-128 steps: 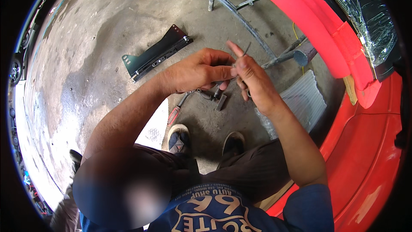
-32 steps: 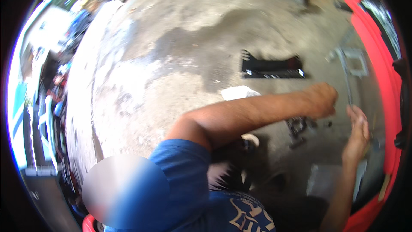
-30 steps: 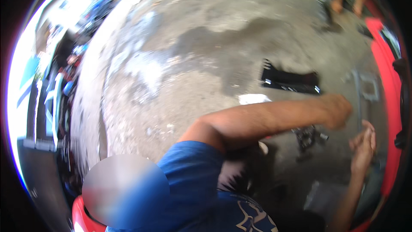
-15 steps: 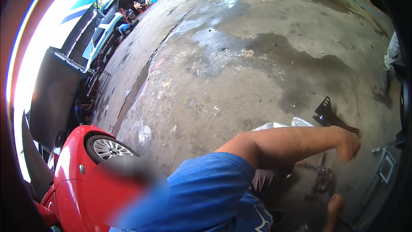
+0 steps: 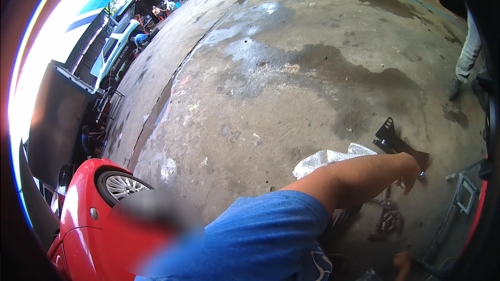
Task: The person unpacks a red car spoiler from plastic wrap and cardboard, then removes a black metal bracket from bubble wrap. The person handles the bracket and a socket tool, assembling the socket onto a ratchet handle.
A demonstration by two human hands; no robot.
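Observation:
My left arm, in a blue sleeve, reaches across to the right. My left hand [image 5: 409,170] is over the near end of a black metal bracket [image 5: 400,147] lying on the concrete. Its fingers hang downward and look loosely apart, with nothing visible in them. The bracket has slots at its far end and shiny bolts, one of them close to my hand. My right hand [image 5: 402,261] is low at the right, dim, with curled fingers; what they hold, if anything, is hidden. Between my hands lies a dark metal part [image 5: 386,221] with a knobbly end.
Crumpled silvery sheeting [image 5: 328,160] lies behind my forearm. A grey metal frame [image 5: 462,198] stands at the right, and a person's leg [image 5: 469,54] is beyond it. To the left is a red car [image 5: 86,218]. Wet patches [image 5: 333,62] mark the concrete floor.
My left hand has moved left and slightly down, uncovering a bolt at the bracket's near end; its fingers now point downward. My right hand is lower. More of the other person's leg shows.

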